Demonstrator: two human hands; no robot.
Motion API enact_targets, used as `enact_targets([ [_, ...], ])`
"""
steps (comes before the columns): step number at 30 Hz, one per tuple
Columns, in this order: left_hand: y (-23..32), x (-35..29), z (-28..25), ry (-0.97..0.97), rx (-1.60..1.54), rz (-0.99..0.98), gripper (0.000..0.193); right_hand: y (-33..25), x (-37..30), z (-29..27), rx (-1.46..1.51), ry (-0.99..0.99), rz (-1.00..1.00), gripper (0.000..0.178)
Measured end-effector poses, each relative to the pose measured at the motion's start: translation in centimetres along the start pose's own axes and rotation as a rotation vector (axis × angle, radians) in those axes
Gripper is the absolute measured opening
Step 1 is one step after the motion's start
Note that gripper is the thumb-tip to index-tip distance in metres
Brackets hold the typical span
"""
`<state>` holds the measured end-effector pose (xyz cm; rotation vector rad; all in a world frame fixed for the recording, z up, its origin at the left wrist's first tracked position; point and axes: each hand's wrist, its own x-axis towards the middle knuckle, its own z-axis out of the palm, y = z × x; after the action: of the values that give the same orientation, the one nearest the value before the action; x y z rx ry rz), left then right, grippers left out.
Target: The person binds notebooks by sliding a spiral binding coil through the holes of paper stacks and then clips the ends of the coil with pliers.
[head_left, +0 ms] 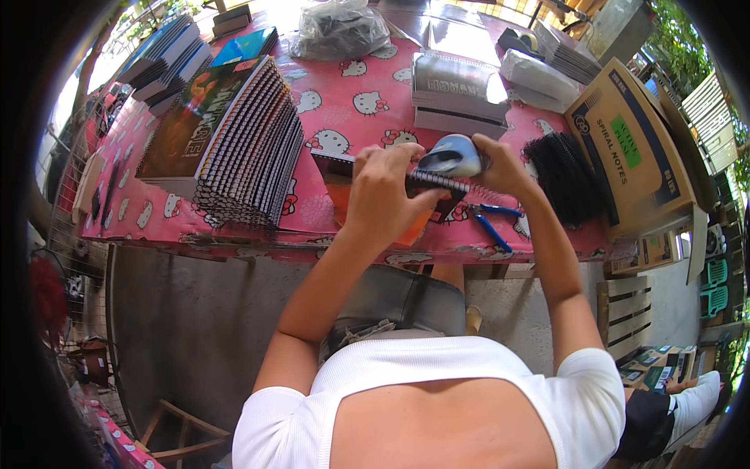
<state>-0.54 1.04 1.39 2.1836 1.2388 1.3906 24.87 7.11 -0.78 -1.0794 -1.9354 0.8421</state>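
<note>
At the front edge of the table, my left hand [384, 191] is closed around a dark-covered spiral notebook [426, 181], thumb along its bound edge. An orange sheet or cover [341, 202] shows beneath that hand. My right hand [504, 166] grips a rounded blue-and-white object [455, 155] with a dark opening, held against the notebook's coil; its exact kind I cannot make out. Below the right hand lie blue-handled pliers [494, 223], their jaws beside the notebook. A heap of black spiral coils [561, 178] sits to the right of my right hand.
A tall stack of spiral notebooks [242, 144] stands at left, more stacks [164, 59] behind it. Another stack [458, 94] and a plastic bag [340, 30] lie farther back. An open cardboard box [633, 148] borders the right. A person's leg [691, 410] shows at lower right.
</note>
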Motion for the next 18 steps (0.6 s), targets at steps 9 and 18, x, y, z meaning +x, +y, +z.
enact_targets([
  [9, -3.2, -0.4, -3.0, 0.105, 0.363, -0.130, 0.044, -1.7, 1.8, 2.1, 0.940, -0.110, 0.213, 0.058],
  [18, -4.6, -0.7, -3.5, 0.170, 0.117, -0.140, 0.041, -3.6, 4.1, 4.4, 0.224, -0.213, -0.112, 0.052],
])
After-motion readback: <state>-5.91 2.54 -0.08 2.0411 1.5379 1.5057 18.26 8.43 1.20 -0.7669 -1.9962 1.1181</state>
